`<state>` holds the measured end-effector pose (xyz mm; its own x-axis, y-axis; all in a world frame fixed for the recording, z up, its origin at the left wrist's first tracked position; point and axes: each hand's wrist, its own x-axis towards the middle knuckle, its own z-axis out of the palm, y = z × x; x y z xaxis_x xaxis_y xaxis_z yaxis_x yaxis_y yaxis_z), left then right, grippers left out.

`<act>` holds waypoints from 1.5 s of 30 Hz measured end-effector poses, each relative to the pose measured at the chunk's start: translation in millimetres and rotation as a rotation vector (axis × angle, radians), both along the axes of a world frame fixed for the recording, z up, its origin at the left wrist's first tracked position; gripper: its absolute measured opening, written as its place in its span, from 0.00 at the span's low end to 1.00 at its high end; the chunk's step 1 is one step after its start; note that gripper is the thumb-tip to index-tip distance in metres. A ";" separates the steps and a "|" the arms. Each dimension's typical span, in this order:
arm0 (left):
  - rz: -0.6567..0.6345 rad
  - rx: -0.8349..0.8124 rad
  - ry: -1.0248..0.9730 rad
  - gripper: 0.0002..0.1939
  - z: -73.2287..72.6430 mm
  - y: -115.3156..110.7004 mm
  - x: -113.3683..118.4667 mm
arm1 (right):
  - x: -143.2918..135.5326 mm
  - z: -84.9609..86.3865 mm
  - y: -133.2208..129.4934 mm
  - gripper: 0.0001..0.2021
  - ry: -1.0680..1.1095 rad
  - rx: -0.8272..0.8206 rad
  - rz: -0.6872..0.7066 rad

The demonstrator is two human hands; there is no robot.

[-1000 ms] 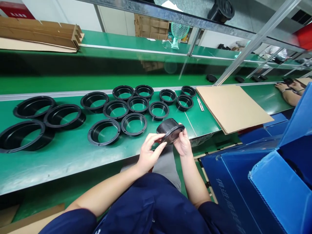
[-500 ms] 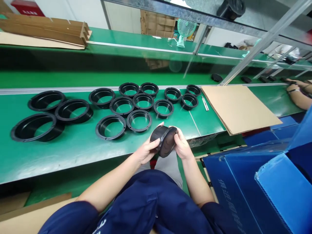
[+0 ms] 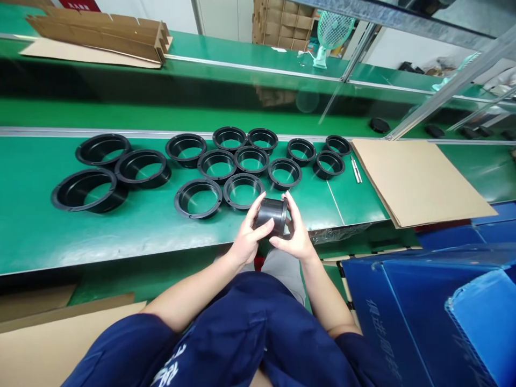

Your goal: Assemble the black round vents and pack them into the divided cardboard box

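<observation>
A black flanged plastic ring (image 3: 271, 215) is held between both hands over the table's front edge, turned on its side with the flange to the right. My left hand (image 3: 249, 239) grips its cylindrical body from the left, thumb across the near side. My right hand (image 3: 298, 236) holds the flange end, fingers at the top and thumb below. The ring's inner face is turned away from view. Just beyond my hands stand several similar black rings, the closest being one ring (image 3: 229, 202) and another ring (image 3: 274, 183), flange up on the green table (image 3: 161, 236).
A pen-like silver tool (image 3: 356, 170) lies beside flat cardboard sheets (image 3: 419, 185) on the right. Blue corrugated boxes (image 3: 374, 301) stand at lower right. Behind the table runs a green conveyor belt (image 3: 161, 115) carrying black round parts (image 3: 379, 125). A metal post (image 3: 443, 97) slants at right.
The held ring has been turned, so its flat dark face no longer shows and its side wall does. My right hand has shifted around the flange. The camera view has swung slightly.
</observation>
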<state>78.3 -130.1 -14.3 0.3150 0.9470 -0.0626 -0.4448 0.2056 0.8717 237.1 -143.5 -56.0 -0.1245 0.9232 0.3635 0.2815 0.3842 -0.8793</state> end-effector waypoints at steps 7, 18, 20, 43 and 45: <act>-0.020 -0.018 -0.060 0.44 -6.6 1.5 -11.6 | 3.1 -2.3 6.1 0.56 0.361 -0.095 0.086; 0.050 0.036 -0.144 0.45 0.8 -36.1 -55.8 | -40.7 -15.3 -9.6 0.34 0.720 -0.561 0.018; 0.282 0.187 0.095 0.42 9.1 -46.9 -77.0 | -49.3 -0.1 -5.6 0.35 0.624 -0.579 0.019; 1.138 -0.789 1.666 0.53 55.1 -286.9 -498.0 | -218.1 27.0 27.5 0.30 -0.037 -0.577 0.750; 1.095 -0.935 1.620 0.53 15.7 -284.9 -533.1 | -205.8 15.7 36.7 0.30 -0.067 -0.572 0.697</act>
<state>-454.7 -415.0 1.3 -0.9756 0.2077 -0.0707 0.1733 0.9273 0.3318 31.3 -106.8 -40.2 -0.7278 0.6677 -0.1563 0.2063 -0.0042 -0.9785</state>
